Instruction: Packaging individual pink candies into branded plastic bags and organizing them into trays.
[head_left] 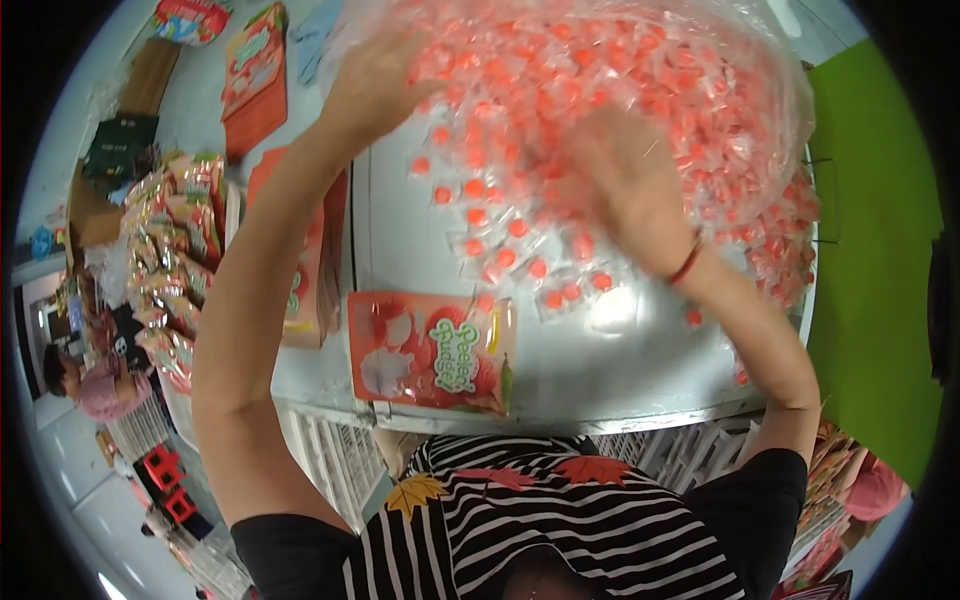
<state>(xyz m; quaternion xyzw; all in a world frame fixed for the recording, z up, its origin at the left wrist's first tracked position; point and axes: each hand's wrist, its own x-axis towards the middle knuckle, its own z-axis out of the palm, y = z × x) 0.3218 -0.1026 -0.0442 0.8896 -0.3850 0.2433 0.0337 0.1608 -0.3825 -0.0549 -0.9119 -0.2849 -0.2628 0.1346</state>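
Red, clear-wrapped sweets (590,80) lie heaped under the right hand (635,190) and beside the left hand (375,85); both are blurred, so whether either grips any I cannot tell. Each sweet looks light and slippery outside, best pinched across its middle. Nearer the person than both hands, one flat pouch (430,350) seems soft, best held by its edges.

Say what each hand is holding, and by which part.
It cannot be told: the left hand and right hand are both blurred at the wrapped candies.
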